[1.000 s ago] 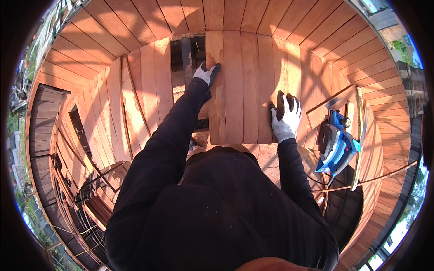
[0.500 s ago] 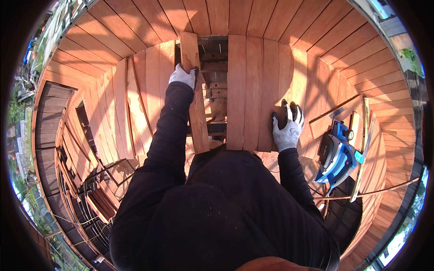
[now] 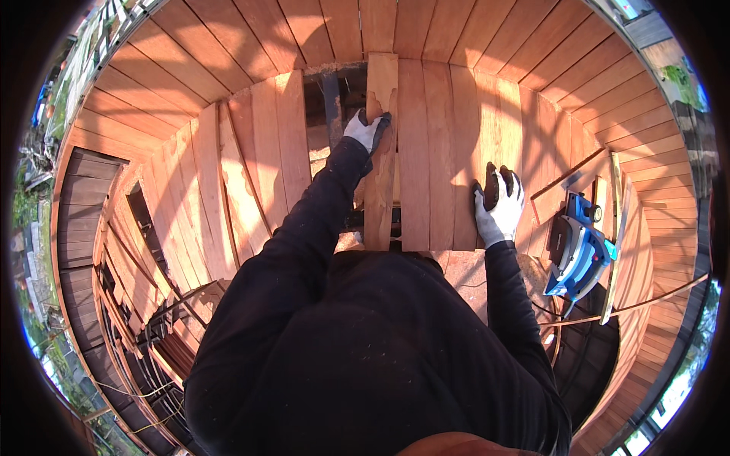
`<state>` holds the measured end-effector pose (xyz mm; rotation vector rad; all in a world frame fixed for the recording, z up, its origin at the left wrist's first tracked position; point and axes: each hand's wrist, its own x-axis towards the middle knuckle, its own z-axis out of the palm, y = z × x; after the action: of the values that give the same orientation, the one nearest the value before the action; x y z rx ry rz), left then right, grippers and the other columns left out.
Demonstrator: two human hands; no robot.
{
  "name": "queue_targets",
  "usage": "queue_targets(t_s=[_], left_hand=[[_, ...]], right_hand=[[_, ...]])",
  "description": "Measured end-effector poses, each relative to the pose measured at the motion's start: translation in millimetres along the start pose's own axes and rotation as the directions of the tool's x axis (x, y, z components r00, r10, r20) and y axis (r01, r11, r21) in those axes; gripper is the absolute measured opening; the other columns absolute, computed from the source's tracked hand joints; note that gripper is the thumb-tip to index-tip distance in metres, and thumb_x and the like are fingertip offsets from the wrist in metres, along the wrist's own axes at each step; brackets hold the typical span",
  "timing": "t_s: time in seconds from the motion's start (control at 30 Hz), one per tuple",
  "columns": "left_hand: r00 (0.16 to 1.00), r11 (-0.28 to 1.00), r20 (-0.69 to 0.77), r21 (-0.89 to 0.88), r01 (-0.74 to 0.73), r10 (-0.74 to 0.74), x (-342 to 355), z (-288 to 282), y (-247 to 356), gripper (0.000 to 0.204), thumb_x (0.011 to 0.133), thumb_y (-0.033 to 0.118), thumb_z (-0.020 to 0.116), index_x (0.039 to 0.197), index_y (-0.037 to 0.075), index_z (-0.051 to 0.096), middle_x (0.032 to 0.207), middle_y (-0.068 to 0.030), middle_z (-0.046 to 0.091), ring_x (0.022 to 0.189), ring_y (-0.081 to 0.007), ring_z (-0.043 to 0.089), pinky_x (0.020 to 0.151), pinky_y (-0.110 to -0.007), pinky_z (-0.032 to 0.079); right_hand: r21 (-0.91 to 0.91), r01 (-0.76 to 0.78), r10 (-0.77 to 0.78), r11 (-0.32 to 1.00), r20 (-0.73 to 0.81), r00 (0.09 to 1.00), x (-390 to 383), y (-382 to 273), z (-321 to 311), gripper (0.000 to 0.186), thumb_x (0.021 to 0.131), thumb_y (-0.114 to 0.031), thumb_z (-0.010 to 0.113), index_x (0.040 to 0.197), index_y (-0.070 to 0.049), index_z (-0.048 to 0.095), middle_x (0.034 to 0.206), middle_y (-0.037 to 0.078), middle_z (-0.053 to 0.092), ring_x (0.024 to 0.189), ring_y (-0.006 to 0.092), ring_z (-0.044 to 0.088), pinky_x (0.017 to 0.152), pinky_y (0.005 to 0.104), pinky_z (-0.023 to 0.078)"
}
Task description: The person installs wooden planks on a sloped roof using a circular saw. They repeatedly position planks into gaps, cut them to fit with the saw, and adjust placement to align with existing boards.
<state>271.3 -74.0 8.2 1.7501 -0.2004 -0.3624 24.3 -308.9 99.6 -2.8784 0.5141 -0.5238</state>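
My left hand, in a white glove with dark fingers, is closed around the long edges of a loose reddish-brown wooden plank. The plank's far end overlaps the border boards, and its right edge lies close beside a row of fitted deck boards. A thin dark slit shows between them toward the near end. To the left of the plank, a gap reveals a dark joist underneath. My right hand, gloved the same way, rests on the boards to the right with its fingers apart and nothing held.
A blue electric planer lies at the right beside a long thin strip. Left of the gap are more boards, one narrow piece lying loose on them. Open framing with cut strips is at the lower left.
My left hand has shifted the plank to the right, from the gap's left side up to the fitted boards. The gap now shows on its left. My right hand still rests on the boards.
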Motion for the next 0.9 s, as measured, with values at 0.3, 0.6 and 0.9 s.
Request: queue_targets(t_s=[0.3,0.6,0.9], left_hand=[[1.000,0.998,-0.025,-0.054,0.010,-0.012,-13,5,3,0.028,0.092,0.019,0.067,0.105,-0.004,0.060,0.094,-0.0155,0.070,0.086,-0.0262,0.069,0.076,-0.035,0.053],[0.997,0.997,-0.047,-0.058,0.057,-0.060,-1,9,-8,0.025,0.092,0.011,0.065,0.109,-0.005,0.057,0.098,-0.0173,0.070,0.091,-0.0265,0.069,0.080,-0.034,0.054],[0.990,0.993,-0.082,-0.019,0.113,-0.114,-13,8,25,0.026,0.091,0.015,0.066,0.108,-0.003,0.059,0.099,-0.0168,0.071,0.093,-0.0274,0.069,0.081,-0.035,0.053]], right_hand=[[-0.011,-0.037,0.038,0.999,0.068,0.997,0,1,2,0.062,0.078,-0.029,0.074,0.132,-0.010,0.053,0.141,0.014,0.046,0.134,0.0360,0.037,0.112,0.0504,0.031],[-0.039,-0.002,0.003,0.999,0.029,1.000,2,4,7,0.061,0.076,-0.028,0.076,0.130,-0.009,0.053,0.141,0.014,0.046,0.133,0.0366,0.038,0.110,0.0515,0.032],[-0.047,-0.029,0.031,0.998,0.036,0.999,0,0,6,0.061,0.077,-0.030,0.075,0.131,-0.012,0.054,0.141,0.011,0.047,0.132,0.0347,0.039,0.109,0.0504,0.033]])
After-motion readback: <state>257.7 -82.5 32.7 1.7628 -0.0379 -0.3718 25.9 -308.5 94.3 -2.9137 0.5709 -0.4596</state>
